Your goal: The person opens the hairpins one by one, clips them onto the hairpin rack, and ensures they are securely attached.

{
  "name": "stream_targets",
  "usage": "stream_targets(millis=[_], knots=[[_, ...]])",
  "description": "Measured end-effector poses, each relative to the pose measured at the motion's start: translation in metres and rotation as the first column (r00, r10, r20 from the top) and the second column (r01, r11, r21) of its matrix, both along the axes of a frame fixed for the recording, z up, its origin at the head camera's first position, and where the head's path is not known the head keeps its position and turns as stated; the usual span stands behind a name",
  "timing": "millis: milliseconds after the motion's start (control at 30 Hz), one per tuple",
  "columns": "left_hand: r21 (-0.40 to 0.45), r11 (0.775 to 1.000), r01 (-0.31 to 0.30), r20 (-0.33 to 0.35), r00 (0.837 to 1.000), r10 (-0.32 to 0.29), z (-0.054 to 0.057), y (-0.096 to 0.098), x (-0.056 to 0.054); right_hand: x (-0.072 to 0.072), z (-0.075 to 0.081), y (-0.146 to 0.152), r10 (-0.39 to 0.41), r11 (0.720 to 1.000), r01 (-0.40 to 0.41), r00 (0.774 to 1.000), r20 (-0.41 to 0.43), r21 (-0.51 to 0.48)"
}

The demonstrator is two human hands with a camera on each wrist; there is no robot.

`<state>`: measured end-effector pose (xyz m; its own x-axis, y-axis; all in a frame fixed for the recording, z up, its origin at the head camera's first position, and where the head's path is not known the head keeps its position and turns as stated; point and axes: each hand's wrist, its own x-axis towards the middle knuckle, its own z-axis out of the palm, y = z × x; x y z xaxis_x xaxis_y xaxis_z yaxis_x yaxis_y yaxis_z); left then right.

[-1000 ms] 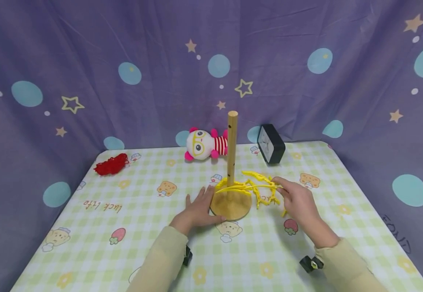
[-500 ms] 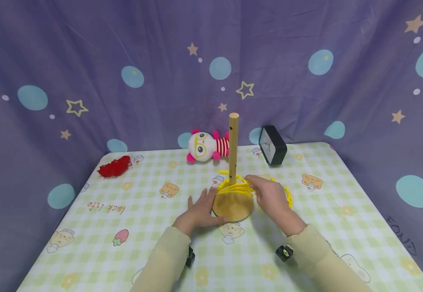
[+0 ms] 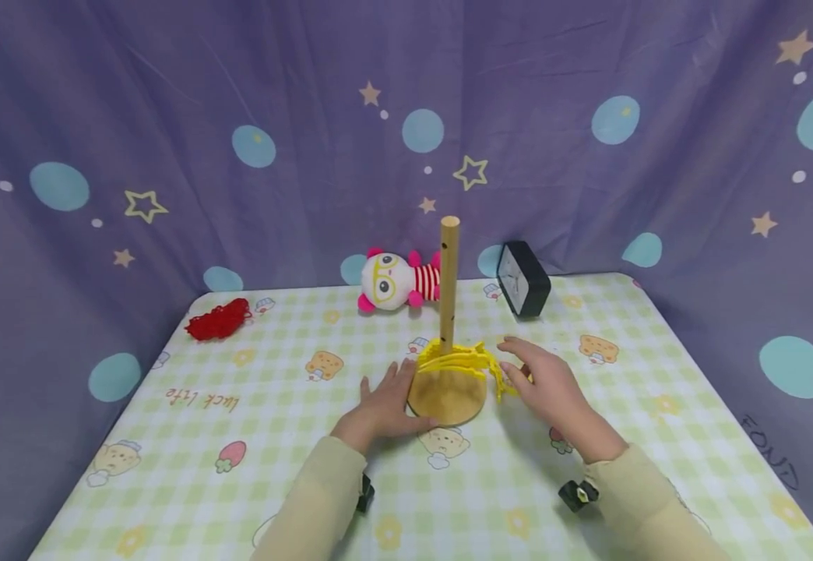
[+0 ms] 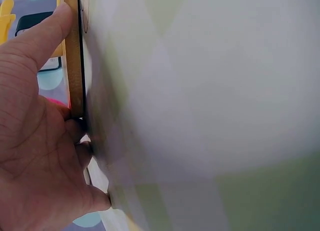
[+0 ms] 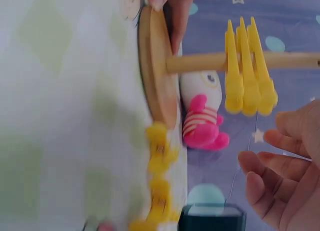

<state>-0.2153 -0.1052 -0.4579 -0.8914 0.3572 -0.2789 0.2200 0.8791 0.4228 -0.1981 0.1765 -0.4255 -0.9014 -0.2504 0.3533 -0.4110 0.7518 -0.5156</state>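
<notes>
A person in pale yellow sleeves (image 3: 318,491), a black device (image 3: 578,495) at the right wrist, works at a table spread with a green-and-white checked cloth (image 3: 273,452). The left hand (image 3: 381,409) rests against the left side of a round wooden base (image 3: 446,403), its fingers fanned out and nearly straight, the thumb on the near rim; it touches the base without wrapping round it. To the right, the right hand (image 3: 554,389) hangs just beside the stand with its fingers loosely bent and parted, the thumb away from the fingertips and nothing between them.

Three pointed yellow strips (image 5: 248,86) lie side by side across a wooden pole (image 3: 448,296), above the base; how they are fixed to it cannot be told. More yellow pieces (image 5: 160,198) lie on the cloth to the right of the base, partly hidden behind the right hand in the head view. The pole stands upright from the base, dotted with small dark marks.

Farther back, a red tangled bundle (image 3: 219,319) sits at far left, a pink-and-white stuffed toy (image 3: 388,282) lies on its side partly behind the pole, and a black clock (image 3: 534,280) stands to the right. A purple curtain (image 3: 322,70) printed with stars and blue spots hangs behind the table.
</notes>
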Motion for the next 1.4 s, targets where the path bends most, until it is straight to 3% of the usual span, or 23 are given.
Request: stream_targets(millis=[233,433,633,767,967,1400], knots=[[0.003,1.000,0.000,-0.006,1.000,0.000,0.003,-0.002,0.000,0.007,-0.011,0.034,-0.138,0.987,0.132,0.989,0.061,0.095],[-0.010,1.000,0.004,-0.009,1.000,-0.005,0.004,-0.003,-0.002,0.015,-0.019,0.054,-0.280,0.945,0.239,0.943,0.178,0.222],[-0.015,1.000,0.006,-0.006,1.000,-0.006,0.005,-0.003,-0.002,0.018,-0.023,0.060,-0.286,0.938,0.186,0.891,0.353,0.292],[-0.015,1.000,0.010,-0.005,1.000,-0.010,0.003,-0.002,-0.002,0.016,-0.025,0.059,-0.277,0.935,0.143,0.867,0.416,0.323],[-0.021,1.000,0.008,-0.005,1.000,-0.008,0.003,-0.001,-0.002,0.012,-0.029,0.059,-0.262,0.926,0.099,0.862,0.435,0.363],[-0.021,1.000,0.004,0.007,1.000,-0.003,0.003,0.000,-0.001,0.011,-0.032,0.060,-0.263,0.930,0.098,0.851,0.454,0.355]])
